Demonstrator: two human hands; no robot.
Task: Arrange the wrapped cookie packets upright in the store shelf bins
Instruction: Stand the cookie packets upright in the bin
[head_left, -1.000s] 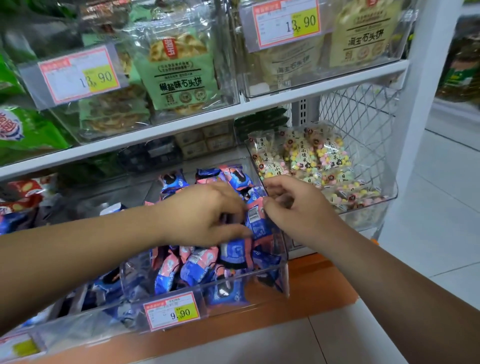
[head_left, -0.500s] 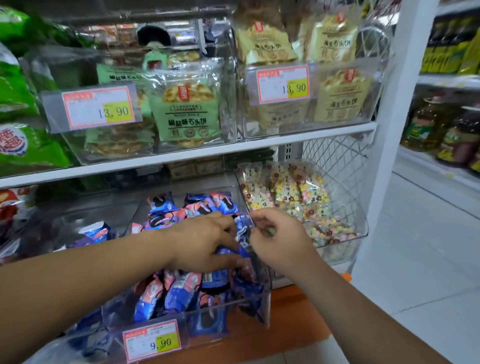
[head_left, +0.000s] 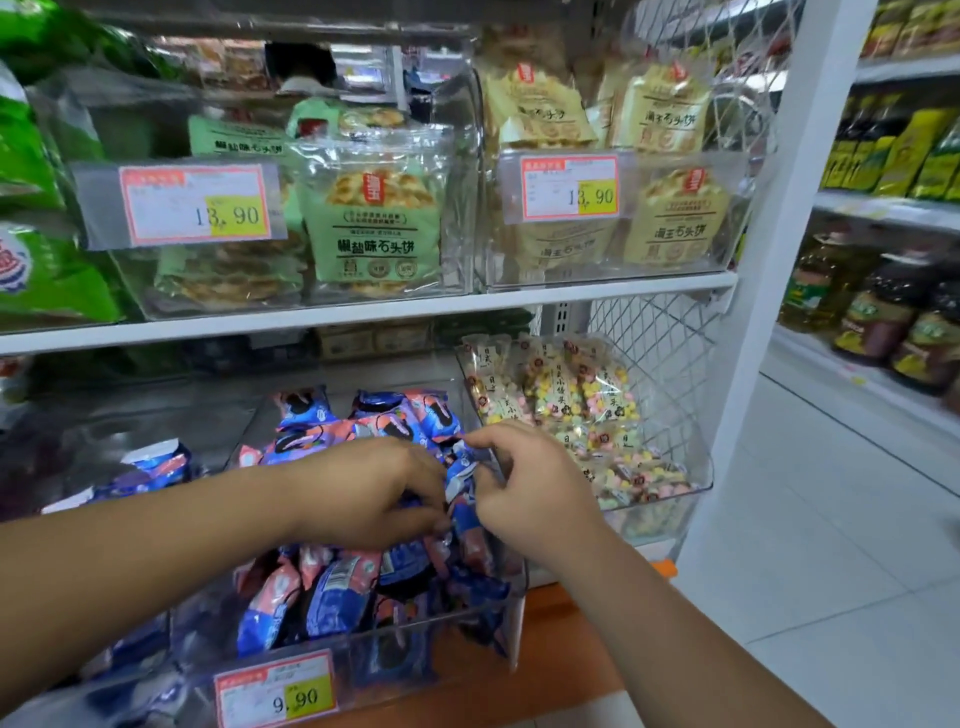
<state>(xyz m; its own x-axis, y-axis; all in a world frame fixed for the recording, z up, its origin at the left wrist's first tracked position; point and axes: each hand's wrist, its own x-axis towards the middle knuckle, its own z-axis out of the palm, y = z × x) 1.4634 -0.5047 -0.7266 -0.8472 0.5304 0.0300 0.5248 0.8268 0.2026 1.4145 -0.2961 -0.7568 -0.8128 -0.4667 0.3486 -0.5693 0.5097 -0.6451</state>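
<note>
Store shelving fills the view, with a white shelf edge (head_left: 363, 314) dividing 2 levels of clear bins. On the lower level, the middle bin (head_left: 511, 639) holds a heap of blue-and-pink cookie packets (head_left: 332, 597). Several stand on end near the front wall and others lean across each other toward the back. At the bin's right side, above the heap, the held packet (head_left: 460, 475) sits between both hands. The left hand (head_left: 363, 493) has its fingers curled, thumb and fingertips pinching the wrapper from the left. The right hand (head_left: 530, 493) pinches it from the right between thumb and forefinger, its other fingers folded in. A 9.90 price tag (head_left: 278, 693) is fixed to the bin's front. Just beside it, to the right, another bin holds pastel candy bags (head_left: 571, 395). On the upper level stand a green biscuit bag (head_left: 371, 218) and yellow biscuit bags (head_left: 675, 218), behind 2 tags reading 13.90. Oil bottles (head_left: 878, 312) line a far shelf on the right.
</note>
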